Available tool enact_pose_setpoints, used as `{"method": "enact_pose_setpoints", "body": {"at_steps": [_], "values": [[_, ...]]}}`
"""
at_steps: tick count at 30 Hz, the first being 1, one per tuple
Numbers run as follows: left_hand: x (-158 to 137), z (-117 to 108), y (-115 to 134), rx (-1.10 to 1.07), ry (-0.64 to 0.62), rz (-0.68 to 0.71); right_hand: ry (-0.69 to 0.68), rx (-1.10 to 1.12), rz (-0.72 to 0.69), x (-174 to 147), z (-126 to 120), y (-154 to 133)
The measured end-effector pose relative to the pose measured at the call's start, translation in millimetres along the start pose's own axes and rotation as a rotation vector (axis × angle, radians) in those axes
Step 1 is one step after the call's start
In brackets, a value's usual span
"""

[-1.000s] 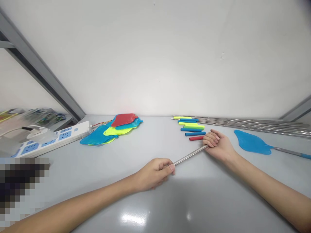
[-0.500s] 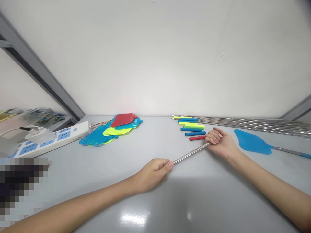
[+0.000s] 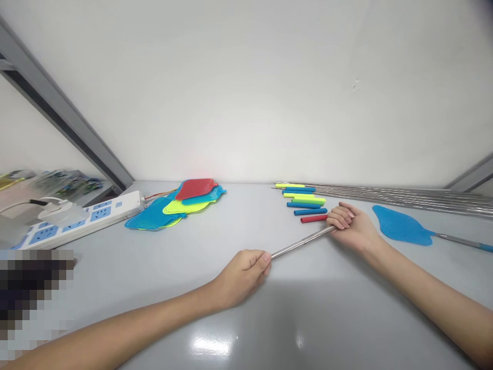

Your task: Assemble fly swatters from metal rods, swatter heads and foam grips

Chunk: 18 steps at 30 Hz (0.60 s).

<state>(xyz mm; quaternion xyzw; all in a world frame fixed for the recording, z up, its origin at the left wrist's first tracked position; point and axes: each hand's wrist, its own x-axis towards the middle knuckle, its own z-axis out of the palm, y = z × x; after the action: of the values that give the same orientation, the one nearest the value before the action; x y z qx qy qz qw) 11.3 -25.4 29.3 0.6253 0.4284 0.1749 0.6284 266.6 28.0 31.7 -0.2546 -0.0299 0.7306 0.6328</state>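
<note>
A thin metal telescopic rod (image 3: 302, 242) slants above the grey table (image 3: 285, 329), rising to the right. My left hand (image 3: 242, 277) is closed around its lower end, thumb along the metal. My right hand (image 3: 350, 226), palm turned up, has its fingers curled over the other end; that tip is hidden in the fist. Just left of my right hand lies a red tube (image 3: 313, 219), with several blue tubes (image 3: 310, 211) and yellow-green tubes (image 3: 308, 201) behind it. A blue fly swatter (image 3: 404, 226) with a metal shaft lies to the right.
Loose swatter heads, including a red one (image 3: 196, 188) and a yellow-green one (image 3: 188, 207), are piled at the back left. A white power strip (image 3: 129, 204) with a plugged-in adapter is on the left. Several long metal rods (image 3: 385, 195) lie along the wall.
My left hand has shifted slightly left, and a little more of the rod shows between my hands. My right hand keeps its hold almost unmoved.
</note>
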Motion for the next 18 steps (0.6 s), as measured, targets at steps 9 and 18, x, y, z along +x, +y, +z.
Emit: {"method": "enact_pose_setpoints", "body": {"at_steps": [9, 18], "values": [[0, -1, -7, 0.217, 0.113, 0.002, 0.060, 0.018, -0.036, -8, -1, 13], [-4, -3, -7, 0.324, 0.112, 0.011, 0.062, 0.044, -0.088, -13, 2, 20]]}}
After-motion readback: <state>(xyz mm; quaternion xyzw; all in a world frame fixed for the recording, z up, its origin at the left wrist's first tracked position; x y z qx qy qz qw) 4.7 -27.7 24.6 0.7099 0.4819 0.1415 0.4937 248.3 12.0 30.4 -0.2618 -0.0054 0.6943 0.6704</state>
